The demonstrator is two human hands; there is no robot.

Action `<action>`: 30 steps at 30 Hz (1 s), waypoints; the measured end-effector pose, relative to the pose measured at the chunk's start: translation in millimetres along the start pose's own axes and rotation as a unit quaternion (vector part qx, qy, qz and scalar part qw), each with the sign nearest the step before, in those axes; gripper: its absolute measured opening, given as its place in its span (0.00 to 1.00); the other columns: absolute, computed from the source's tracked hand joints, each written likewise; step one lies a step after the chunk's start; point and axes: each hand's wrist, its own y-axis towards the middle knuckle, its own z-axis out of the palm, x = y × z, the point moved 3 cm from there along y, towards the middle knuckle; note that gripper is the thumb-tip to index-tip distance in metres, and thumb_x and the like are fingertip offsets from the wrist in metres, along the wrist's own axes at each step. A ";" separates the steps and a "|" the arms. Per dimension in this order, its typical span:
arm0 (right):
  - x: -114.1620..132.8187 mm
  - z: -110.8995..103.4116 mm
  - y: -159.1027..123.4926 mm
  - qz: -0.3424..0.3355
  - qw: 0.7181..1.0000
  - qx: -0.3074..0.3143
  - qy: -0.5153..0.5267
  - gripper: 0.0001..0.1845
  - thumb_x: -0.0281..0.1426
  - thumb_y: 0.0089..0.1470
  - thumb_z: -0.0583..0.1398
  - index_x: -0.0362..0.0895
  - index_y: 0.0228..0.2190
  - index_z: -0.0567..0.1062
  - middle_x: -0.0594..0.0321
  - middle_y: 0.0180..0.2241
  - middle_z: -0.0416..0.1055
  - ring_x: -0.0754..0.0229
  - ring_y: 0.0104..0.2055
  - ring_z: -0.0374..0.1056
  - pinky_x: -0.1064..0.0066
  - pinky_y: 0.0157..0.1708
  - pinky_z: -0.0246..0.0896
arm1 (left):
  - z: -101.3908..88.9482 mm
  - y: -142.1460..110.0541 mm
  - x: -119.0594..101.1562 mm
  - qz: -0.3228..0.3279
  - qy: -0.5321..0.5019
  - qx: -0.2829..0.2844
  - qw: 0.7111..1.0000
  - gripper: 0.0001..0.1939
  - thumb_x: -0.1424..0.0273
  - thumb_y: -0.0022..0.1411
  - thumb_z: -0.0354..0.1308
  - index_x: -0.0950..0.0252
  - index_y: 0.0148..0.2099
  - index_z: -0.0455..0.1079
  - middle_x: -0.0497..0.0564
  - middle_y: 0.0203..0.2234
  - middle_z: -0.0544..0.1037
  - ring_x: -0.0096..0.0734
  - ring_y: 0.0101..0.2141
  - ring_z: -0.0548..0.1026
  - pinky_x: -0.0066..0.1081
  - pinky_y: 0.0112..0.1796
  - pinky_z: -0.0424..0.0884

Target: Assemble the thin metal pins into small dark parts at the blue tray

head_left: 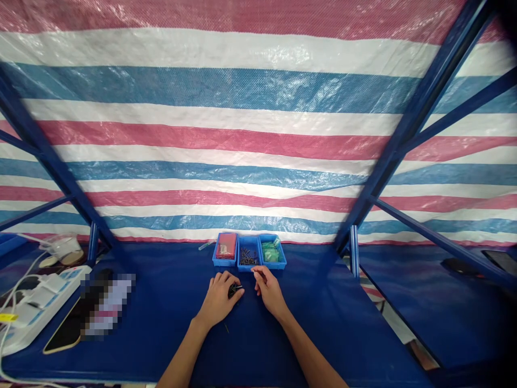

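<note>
Nearest in, at seven o'clock from the space between the hands, a thin strand (226,327) lies on the blue tabletop (246,355). And here's the left hand (218,299), palm down, fingers and thumb curled around a small cluster of dark pieces (234,291), right above the table. Over at two o'clock from that cluster, the right hand (270,293) has thumb and forefinger drawn close together beside the near edge of the middle bin (247,268); whether they pinch anything, one cannot tell. It looks like fine handling of small parts in hand, and the next move seems to call for a light fingertip touch with the left cluster kept steady. Out at nine, the phone (62,331) and the power strip (48,307). Just beyond the hands, twelve o'clock, the middle bin holds thin dark bits (247,257); red packets (226,246) sit at eleven, green packets (271,252) at one, and the striped sheet (242,134) hangs behind.
</note>
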 end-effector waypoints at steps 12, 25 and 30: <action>-7.5 1.0 1.9 0.009 1.000 0.001 -0.029 0.23 0.54 0.67 0.56 0.48 0.42 0.76 0.67 0.26 0.69 0.60 0.23 0.65 0.71 0.22 0.62 | -8.3 -53.1 -0.9 0.036 0.085 0.061 0.994 0.43 0.39 0.67 0.57 0.41 0.77 0.49 0.50 0.71 0.63 0.64 0.69 0.58 0.71 0.65 0.48; -4.3 0.4 2.1 -0.010 0.999 -0.030 -0.027 0.22 0.53 0.68 0.57 0.48 0.40 0.75 0.67 0.27 0.68 0.62 0.22 0.63 0.71 0.22 0.60 | 17.1 -17.6 8.1 0.055 0.115 0.031 0.991 0.31 0.49 0.77 0.49 0.40 0.77 0.50 0.49 0.72 0.61 0.54 0.70 0.59 0.64 0.67 0.55; -5.6 0.7 2.2 -0.016 0.999 -0.034 -0.034 0.22 0.53 0.68 0.57 0.47 0.40 0.75 0.67 0.27 0.68 0.62 0.22 0.63 0.71 0.23 0.60 | 16.6 -12.4 5.6 0.077 0.102 0.005 0.992 0.25 0.56 0.80 0.47 0.42 0.74 0.58 0.48 0.68 0.67 0.48 0.68 0.62 0.60 0.68 0.56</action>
